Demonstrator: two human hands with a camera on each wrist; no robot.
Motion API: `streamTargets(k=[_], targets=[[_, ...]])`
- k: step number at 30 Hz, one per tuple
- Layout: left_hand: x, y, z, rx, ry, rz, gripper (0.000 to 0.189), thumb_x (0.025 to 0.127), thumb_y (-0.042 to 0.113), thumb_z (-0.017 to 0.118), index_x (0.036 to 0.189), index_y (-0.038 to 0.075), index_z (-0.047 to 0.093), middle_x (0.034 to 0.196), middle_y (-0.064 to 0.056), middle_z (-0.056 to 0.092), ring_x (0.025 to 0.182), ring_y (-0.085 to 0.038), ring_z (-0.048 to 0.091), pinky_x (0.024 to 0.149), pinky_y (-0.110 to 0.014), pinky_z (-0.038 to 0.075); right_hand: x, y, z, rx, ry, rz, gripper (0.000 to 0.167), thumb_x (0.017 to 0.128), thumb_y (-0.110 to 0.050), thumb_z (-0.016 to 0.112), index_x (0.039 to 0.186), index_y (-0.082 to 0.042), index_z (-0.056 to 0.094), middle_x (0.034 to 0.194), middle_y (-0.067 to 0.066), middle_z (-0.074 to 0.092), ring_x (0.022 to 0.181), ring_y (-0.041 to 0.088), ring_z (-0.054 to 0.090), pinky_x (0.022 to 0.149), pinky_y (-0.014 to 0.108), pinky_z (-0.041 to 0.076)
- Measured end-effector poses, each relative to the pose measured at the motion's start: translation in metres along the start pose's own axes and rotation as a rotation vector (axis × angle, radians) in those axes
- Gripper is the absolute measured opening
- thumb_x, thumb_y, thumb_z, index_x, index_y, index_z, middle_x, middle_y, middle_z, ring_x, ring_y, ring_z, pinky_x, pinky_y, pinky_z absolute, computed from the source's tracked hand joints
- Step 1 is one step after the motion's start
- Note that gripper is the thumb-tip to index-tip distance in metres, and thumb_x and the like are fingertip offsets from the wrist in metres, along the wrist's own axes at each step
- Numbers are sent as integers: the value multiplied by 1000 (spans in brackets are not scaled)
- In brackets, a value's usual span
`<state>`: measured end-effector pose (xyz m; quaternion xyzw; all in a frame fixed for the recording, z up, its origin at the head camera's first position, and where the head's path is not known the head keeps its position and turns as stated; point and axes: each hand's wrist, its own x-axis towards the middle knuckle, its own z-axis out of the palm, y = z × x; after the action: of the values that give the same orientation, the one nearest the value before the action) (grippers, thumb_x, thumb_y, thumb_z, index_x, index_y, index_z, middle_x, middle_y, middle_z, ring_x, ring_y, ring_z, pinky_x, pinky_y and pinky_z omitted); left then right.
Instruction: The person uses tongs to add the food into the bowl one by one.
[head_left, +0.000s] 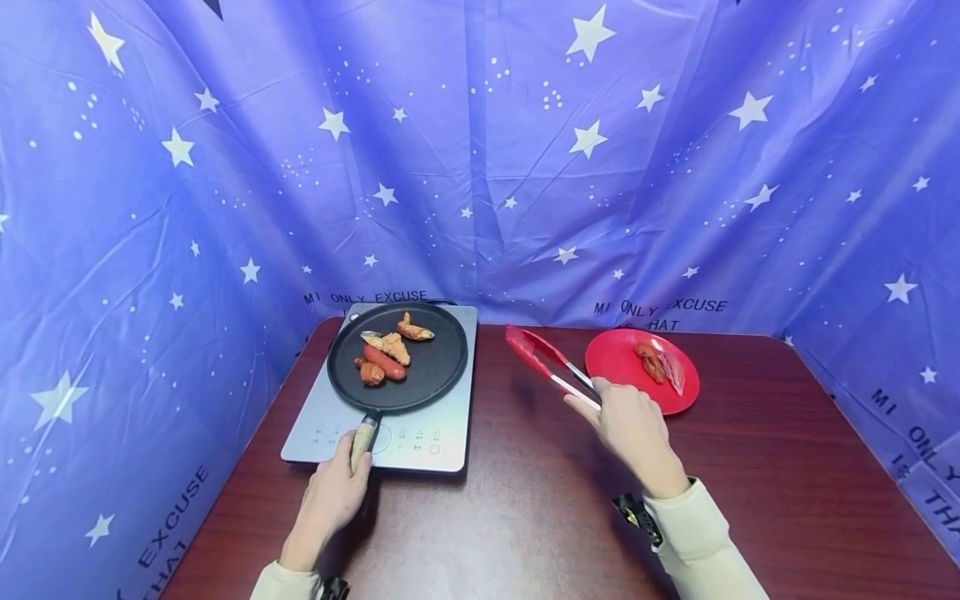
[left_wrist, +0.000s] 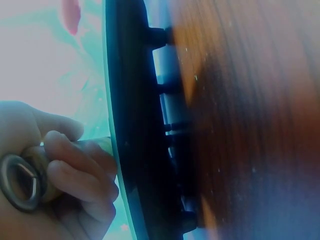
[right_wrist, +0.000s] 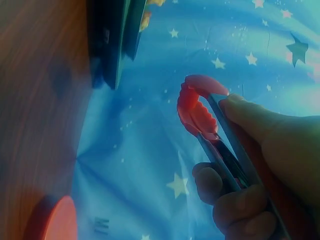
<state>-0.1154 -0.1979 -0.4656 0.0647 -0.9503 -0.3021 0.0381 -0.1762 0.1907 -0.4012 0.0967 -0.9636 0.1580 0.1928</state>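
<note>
My left hand [head_left: 333, 492] grips the pale handle [head_left: 363, 442] of a round black frying pan [head_left: 438, 375]; the left wrist view shows the fingers [left_wrist: 75, 180] curled round it. On the pan lie a red sausage [head_left: 385, 363], a golden piece of food [head_left: 396, 348], a wing-shaped piece [head_left: 416, 330] and a reddish-brown chunk [head_left: 369, 372]. My right hand [head_left: 630, 429] holds metal tongs [head_left: 576, 392] with red scalloped tips [right_wrist: 187, 107]. The tips are parted with nothing between them, pointing left above the table, between pan and red plate [head_left: 609, 367].
Under the pan sits a silver induction cooker [head_left: 307, 442] at the table's left. The plate, at the right, bears a browned piece [head_left: 651, 364] and a shiny pinkish piece [head_left: 674, 372]. A blue star-printed curtain [head_left: 480, 167] encloses the back and sides of the dark red wooden table [head_left: 525, 517].
</note>
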Motion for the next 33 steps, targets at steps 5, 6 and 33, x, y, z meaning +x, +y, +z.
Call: streamTargets(k=[5, 6, 33], targets=[[0, 0, 0, -1, 4, 3, 47, 95, 24, 51, 138, 9, 40, 94, -23, 63, 74, -33, 61, 59, -49, 43, 1, -12, 7, 1, 13, -44, 41, 79, -47, 71, 74, -10, 57, 53, 6, 49, 48, 34, 54, 42, 44, 39], [0, 0, 0, -2, 3, 3, 47, 95, 24, 51, 138, 8, 40, 94, -22, 63, 73, -33, 61, 59, -49, 43, 1, -14, 8, -1, 13, -51, 41, 79, -47, 72, 74, -9, 57, 52, 6, 48, 47, 33, 53, 42, 44, 39], [-1, 1, -1, 3, 3, 3, 46, 95, 25, 50, 137, 9, 41, 96, -24, 63, 77, -37, 62, 60, -51, 44, 10, -66, 30, -19, -76, -173, 42, 80, -52, 68, 73, -13, 56, 49, -3, 38, 41, 20, 42, 37, 32, 31]])
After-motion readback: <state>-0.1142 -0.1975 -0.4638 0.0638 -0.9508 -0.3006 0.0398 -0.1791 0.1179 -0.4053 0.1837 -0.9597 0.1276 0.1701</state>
